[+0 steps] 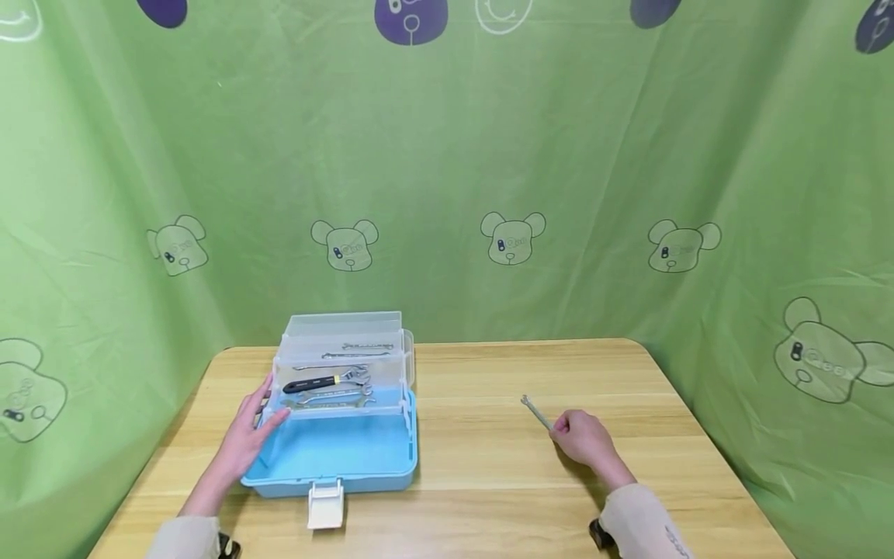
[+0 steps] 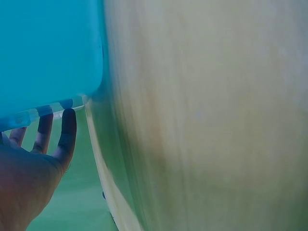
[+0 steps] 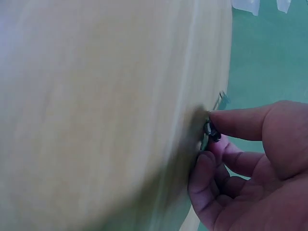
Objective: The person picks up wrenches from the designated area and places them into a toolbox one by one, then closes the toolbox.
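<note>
A blue toolbox [image 1: 335,454] stands unfolded at the left, its clear stepped trays [image 1: 300,351] raised behind the blue base. My left hand [image 1: 244,439] rests against the left side of the trays, thumb toward the front; in the left wrist view its spread fingers [image 2: 67,134] reach the clear edge beside the blue wall. In the lowest tray lie a black-handled adjustable wrench [image 1: 313,384] and several metal wrenches. To the right, my right hand [image 1: 585,441] pinches a slim metal wrench [image 1: 538,413] by its near end, its open jaw pointing away to the left, low over the table.
More wrenches [image 1: 356,355] lie in the upper trays. A white latch [image 1: 325,506] hangs from the toolbox front toward me. The wooden table [image 1: 475,450] spans between both hands, and a green curtain [image 1: 433,295] with printed bear heads encloses its back and sides.
</note>
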A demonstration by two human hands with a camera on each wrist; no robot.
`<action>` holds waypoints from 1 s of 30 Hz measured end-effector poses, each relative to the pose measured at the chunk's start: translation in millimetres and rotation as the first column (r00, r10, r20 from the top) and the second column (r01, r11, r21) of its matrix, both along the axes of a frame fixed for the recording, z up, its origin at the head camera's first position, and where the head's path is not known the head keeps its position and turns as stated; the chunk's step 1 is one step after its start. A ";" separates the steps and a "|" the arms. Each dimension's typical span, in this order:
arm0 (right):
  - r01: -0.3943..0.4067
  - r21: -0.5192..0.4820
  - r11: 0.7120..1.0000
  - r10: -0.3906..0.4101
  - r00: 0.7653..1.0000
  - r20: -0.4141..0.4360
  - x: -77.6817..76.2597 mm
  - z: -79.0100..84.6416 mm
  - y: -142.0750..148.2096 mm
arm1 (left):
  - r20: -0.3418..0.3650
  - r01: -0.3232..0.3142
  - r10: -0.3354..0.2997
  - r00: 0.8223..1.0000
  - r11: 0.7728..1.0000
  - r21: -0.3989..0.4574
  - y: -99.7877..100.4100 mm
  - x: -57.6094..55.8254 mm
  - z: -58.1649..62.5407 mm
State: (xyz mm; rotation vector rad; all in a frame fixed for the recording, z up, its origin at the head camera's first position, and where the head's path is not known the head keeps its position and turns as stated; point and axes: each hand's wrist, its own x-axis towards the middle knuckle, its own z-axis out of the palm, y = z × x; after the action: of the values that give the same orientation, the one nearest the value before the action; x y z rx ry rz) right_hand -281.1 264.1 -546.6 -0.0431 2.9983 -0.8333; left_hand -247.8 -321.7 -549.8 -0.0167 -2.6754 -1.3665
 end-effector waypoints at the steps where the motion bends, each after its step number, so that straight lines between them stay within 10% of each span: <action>1: -0.007 -0.003 1.000 0.007 1.000 0.002 -0.2 0.6 0.4 | -0.002 0.000 0.000 1.000 1.000 -0.001 0.2 0.1 0.2; 8: 0.005 -0.190 0.982 0.012 0.996 0.091 -3.1 1.9 3.8 | 0.004 0.000 0.000 1.000 1.000 -0.002 0.1 0.3 0.1; 17: 0.012 -0.582 0.813 0.119 0.975 0.187 -7.2 4.1 7.1 | 0.014 -0.004 0.004 1.000 1.000 0.000 0.9 0.1 2.0; 30: 0.016 -0.700 0.714 0.117 0.983 0.142 -13.0 8.8 7.3 | 0.017 -0.004 0.004 1.000 1.000 -0.006 0.3 -0.5 1.6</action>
State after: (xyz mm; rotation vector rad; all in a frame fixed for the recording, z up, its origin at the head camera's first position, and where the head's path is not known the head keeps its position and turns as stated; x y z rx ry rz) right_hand -294.0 271.5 -537.8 -0.0623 2.3191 -1.8049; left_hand -248.2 -321.4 -548.2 -0.0007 -2.6918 -1.3640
